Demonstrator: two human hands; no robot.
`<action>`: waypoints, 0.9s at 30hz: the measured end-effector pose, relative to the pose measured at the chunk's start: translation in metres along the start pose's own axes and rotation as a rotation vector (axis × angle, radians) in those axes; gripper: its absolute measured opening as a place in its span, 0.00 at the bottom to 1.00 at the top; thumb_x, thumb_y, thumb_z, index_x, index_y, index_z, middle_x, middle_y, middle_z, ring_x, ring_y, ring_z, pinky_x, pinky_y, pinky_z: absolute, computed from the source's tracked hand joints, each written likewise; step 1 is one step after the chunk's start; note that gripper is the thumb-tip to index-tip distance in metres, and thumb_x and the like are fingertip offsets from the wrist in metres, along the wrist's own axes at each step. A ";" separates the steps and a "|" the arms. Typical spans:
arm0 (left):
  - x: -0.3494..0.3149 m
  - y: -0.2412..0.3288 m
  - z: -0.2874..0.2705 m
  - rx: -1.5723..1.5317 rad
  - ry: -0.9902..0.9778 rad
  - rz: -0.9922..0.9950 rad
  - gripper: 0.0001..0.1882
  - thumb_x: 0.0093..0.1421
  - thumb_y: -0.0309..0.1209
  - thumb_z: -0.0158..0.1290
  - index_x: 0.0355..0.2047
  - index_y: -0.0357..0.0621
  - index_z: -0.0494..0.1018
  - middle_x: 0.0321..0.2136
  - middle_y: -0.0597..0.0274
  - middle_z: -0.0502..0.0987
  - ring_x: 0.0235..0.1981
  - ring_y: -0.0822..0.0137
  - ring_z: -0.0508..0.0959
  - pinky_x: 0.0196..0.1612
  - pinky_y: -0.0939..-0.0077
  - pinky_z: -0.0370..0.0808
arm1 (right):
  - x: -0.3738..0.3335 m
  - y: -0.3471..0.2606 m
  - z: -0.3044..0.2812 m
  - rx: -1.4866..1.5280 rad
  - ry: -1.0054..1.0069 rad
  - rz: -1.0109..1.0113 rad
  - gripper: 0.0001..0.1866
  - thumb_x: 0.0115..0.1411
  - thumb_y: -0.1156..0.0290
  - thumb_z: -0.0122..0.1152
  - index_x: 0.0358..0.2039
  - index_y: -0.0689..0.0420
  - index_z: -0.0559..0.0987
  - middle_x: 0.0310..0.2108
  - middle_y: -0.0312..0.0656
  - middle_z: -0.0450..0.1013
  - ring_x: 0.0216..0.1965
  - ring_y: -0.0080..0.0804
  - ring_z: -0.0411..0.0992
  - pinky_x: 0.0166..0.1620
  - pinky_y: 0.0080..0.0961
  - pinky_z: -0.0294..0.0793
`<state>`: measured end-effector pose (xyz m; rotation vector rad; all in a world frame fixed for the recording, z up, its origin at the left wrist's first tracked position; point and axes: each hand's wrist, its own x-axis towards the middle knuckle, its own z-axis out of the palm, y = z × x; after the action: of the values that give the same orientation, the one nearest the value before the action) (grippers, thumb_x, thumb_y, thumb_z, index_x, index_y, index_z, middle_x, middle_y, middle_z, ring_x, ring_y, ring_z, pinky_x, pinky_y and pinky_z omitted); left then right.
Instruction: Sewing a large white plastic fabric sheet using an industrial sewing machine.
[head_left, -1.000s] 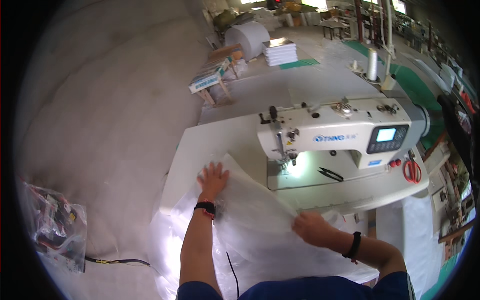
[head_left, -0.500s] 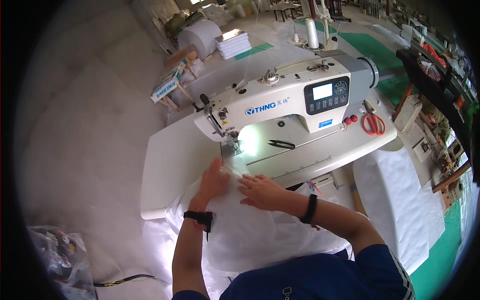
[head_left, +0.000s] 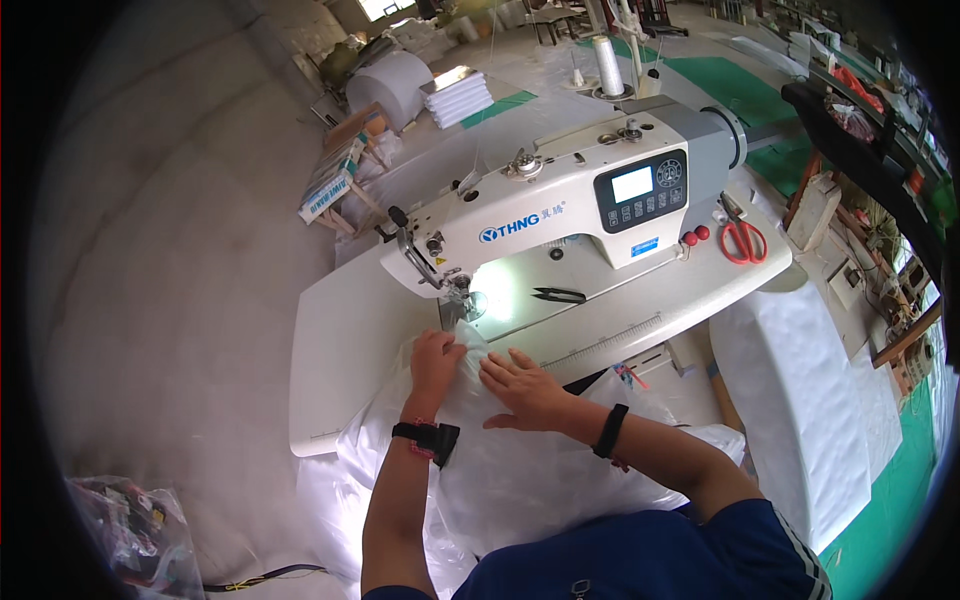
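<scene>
A thin, translucent white sheet [head_left: 500,470] lies bunched over the near edge of the sewing machine table and across my lap. My left hand [head_left: 433,368] has its fingers curled in on the upper part of this sheet, just in front of the needle area. Flat on the same sheet rests my right hand [head_left: 527,392], its fingers apart and pointing up-left. Beyond both hands stands a white sewing machine [head_left: 540,215], its lamp lighting the bed beside the presser foot [head_left: 459,292]. The sheet's top end reaches close to the foot; whether it lies under it I cannot tell.
Black thread snips [head_left: 558,295] lie on the machine bed. Red-handled scissors [head_left: 743,240] are at the right, beside two red balls [head_left: 696,235]. A thread cone [head_left: 607,66] stands behind the machine. White material [head_left: 790,400] hangs at the right; a clear bag [head_left: 135,530] sits lower left.
My left hand's fingers, blurred and raised before, are now curled in on the sheet. My right hand has shifted slightly right with its fingers spread. The whole view has shifted a little.
</scene>
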<state>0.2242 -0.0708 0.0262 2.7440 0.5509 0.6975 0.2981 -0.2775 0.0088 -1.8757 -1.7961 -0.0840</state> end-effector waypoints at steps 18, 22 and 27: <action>0.028 -0.015 -0.015 -0.278 -0.152 -0.083 0.09 0.52 0.33 0.56 0.24 0.38 0.73 0.26 0.60 0.75 0.25 0.64 0.74 0.31 0.74 0.72 | 0.006 -0.006 -0.014 0.281 0.117 0.123 0.43 0.56 0.46 0.53 0.59 0.67 0.54 0.56 0.59 0.58 0.59 0.49 0.57 0.63 0.41 0.47; 0.035 -0.017 0.013 0.034 -0.055 0.052 0.11 0.48 0.33 0.59 0.24 0.37 0.73 0.26 0.57 0.75 0.27 0.62 0.75 0.33 0.72 0.72 | 0.004 -0.001 -0.014 0.282 0.104 0.114 0.42 0.56 0.48 0.54 0.59 0.68 0.54 0.56 0.58 0.59 0.59 0.48 0.56 0.64 0.40 0.47; 0.044 -0.015 0.013 -0.138 -0.307 -0.239 0.13 0.45 0.35 0.60 0.26 0.39 0.72 0.25 0.57 0.74 0.28 0.61 0.75 0.34 0.72 0.71 | 0.002 -0.001 -0.009 0.221 0.131 0.107 0.42 0.55 0.50 0.56 0.59 0.68 0.55 0.55 0.58 0.59 0.58 0.48 0.57 0.63 0.39 0.49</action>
<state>0.2621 -0.0410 0.0277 2.5324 0.7126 0.2420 0.3005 -0.2790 0.0174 -1.7630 -1.5474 0.0285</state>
